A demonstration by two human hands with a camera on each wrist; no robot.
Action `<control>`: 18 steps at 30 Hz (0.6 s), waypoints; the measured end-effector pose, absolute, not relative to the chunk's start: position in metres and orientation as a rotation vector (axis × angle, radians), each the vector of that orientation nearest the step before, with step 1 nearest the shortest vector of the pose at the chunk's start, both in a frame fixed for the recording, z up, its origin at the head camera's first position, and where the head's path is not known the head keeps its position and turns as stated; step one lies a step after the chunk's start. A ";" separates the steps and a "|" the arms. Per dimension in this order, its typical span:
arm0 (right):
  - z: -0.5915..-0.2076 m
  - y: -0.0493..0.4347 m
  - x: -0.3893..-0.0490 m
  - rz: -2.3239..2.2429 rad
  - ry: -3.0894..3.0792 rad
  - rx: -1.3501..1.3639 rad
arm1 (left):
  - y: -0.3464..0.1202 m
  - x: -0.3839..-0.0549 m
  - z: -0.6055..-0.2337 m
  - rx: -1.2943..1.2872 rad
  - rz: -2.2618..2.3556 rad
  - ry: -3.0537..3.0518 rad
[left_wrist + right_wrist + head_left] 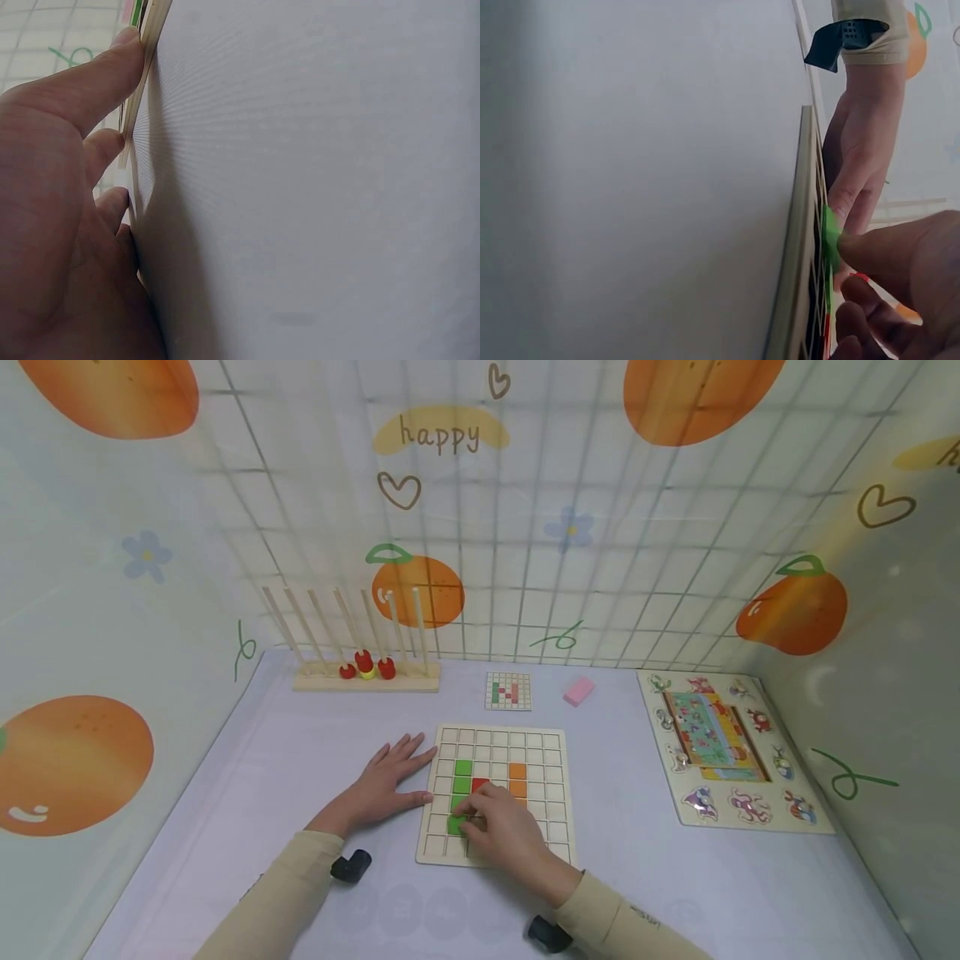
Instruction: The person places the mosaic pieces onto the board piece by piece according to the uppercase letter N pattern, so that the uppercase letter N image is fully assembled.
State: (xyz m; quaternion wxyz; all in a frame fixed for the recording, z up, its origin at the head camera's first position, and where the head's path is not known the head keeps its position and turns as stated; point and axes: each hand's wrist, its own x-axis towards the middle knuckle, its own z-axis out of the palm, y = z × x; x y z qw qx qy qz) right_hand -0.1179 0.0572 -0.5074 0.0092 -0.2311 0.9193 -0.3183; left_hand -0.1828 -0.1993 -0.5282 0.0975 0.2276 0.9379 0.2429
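A wooden grid board (551, 739) lies flat in the middle of the table in the head view. Green square tiles (463, 768) run down a column on its left, with a red tile (480, 785) and orange tiles (517, 772) farther right, partly hidden by my right hand (510, 835). That hand pinches a green tile (456, 827) at the column's bottom; the right wrist view shows its thumb against the green tile (830, 240). My left hand (384, 785) rests with fingers spread, thumb and index fingertip at the board's left edge.
Behind the board lie a small pattern card (508, 692) and a pink block (579, 691). A wooden peg stand (330, 681) with several red and yellow beads is at the back left. On the right lies a picture puzzle board (675, 793). Printed curtains enclose the table.
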 end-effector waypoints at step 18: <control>-0.505 0.083 -0.118 -1.026 2.858 -0.602 | -0.198 -0.180 -0.523 0.666 0.738 2.766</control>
